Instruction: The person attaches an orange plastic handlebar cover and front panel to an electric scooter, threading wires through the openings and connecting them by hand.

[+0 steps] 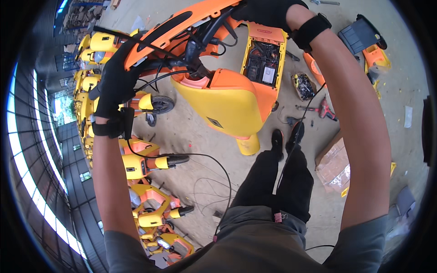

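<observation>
A yellow and orange electric scooter (218,107) stands in front of me, its handlebar (207,34) turned at an angle. Along the handlebar's far side runs an orange cover panel (170,29) with a black inset, and loose black cables show behind it. My left hand (116,82), in a black glove, is closed round the handlebar's left end, beside the panel's lower end. At the other end my gloved right hand (266,12) is closed on the handlebar, its fingers partly hidden. A long black lever (136,42) crosses the panel near my left hand.
The scooter's open compartment (263,61) shows wiring and a white-labelled part. On the floor to the right lie a red power tool (324,109), a box of small parts (304,86), a cardboard box (334,164) and a grey bin (359,35). Several yellow scooters (148,164) line the left.
</observation>
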A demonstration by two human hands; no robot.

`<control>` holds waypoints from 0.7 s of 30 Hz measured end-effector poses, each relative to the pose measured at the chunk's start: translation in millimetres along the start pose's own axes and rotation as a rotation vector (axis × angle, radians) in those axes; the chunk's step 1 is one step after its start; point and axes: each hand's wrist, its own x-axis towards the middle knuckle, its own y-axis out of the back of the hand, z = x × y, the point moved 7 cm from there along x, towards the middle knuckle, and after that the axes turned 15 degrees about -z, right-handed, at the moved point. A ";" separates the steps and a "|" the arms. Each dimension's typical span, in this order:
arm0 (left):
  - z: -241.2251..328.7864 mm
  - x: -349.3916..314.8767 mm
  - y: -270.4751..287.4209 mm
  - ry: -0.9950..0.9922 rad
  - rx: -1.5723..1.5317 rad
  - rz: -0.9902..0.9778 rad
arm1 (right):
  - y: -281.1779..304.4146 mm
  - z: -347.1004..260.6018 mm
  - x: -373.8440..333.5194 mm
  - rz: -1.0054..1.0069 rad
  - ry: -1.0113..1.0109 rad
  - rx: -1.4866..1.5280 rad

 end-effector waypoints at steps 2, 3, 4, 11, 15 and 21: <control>4.9 4.2 -3.5 -0.019 -0.110 -0.046 | 7.9 -5.6 -9.1 0.010 -0.044 -0.048; 14.5 8.5 -1.4 -0.050 -0.170 -0.068 | 20.3 -9.8 -22.5 0.048 -0.057 -0.128; 13.4 5.7 -2.0 -0.010 -0.127 -0.077 | 11.0 -5.4 -5.3 -0.064 -0.148 -0.242; -9.7 -0.8 8.6 -0.031 0.070 -0.046 | 16.0 -15.0 -21.7 -0.157 -0.146 -0.243; -1.4 -2.8 8.1 -0.050 -0.060 0.048 | 10.5 -12.6 -18.3 -0.080 -0.208 -0.169; -4.7 0.3 7.7 -0.056 -0.106 0.032 | 5.5 -8.0 -20.2 0.118 -0.238 -0.174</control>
